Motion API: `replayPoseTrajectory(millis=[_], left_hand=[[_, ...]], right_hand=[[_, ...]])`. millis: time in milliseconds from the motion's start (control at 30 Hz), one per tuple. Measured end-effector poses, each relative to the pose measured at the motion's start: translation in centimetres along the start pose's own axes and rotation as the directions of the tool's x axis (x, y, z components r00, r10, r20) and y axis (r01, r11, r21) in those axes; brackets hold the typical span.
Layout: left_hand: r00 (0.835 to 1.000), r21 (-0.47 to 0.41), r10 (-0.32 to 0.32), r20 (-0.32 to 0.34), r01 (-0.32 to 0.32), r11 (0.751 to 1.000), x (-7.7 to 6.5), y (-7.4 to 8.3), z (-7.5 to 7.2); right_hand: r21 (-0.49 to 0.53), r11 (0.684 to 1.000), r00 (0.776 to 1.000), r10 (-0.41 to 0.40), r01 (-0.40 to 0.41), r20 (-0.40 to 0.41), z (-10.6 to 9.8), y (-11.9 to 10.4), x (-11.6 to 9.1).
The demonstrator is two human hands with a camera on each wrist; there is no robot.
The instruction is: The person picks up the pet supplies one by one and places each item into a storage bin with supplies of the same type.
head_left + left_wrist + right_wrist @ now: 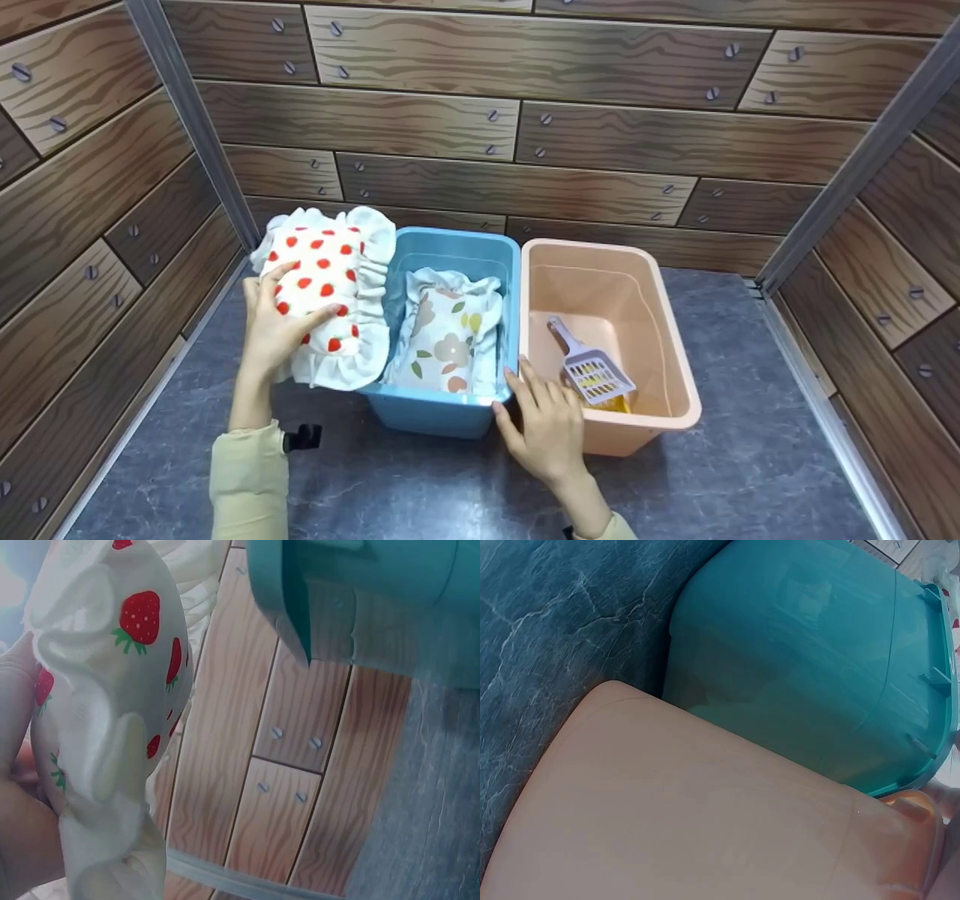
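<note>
In the head view my left hand grips a small white pillow with red strawberries and a ruffled edge, held up at the left side of the blue bin. The left wrist view shows the same strawberry pillow close up, with part of the hand at its left. Inside the blue bin lies another ruffled pillow, printed with flowers and leaves. My right hand rests at the front rims where the blue bin and the peach bin meet, its fingers spread and fairly straight.
A lilac slotted scoop lies in the peach bin over a yellow item, mostly hidden. Both bins stand side by side on a dark marbled floor. Wood-patterned walls with metal corner strips enclose the space at back and sides.
</note>
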State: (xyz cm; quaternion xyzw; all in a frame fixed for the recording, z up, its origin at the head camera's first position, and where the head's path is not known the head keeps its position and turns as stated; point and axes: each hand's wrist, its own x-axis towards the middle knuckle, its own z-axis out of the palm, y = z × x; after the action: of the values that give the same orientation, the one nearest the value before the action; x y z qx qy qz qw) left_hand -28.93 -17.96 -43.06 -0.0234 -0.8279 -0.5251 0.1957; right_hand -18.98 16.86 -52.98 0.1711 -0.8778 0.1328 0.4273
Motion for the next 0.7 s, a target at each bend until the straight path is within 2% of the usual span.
replayPoseTrajectory(millis=[700], left_hand=[[0.992,-0.06,0.04,0.118,-0.033,0.998,0.7,1.2,3.3]], right_hand=[[0.003,1.0,1.0,-0.004,0.004,-0.004,0.1,0.2,0.0]])
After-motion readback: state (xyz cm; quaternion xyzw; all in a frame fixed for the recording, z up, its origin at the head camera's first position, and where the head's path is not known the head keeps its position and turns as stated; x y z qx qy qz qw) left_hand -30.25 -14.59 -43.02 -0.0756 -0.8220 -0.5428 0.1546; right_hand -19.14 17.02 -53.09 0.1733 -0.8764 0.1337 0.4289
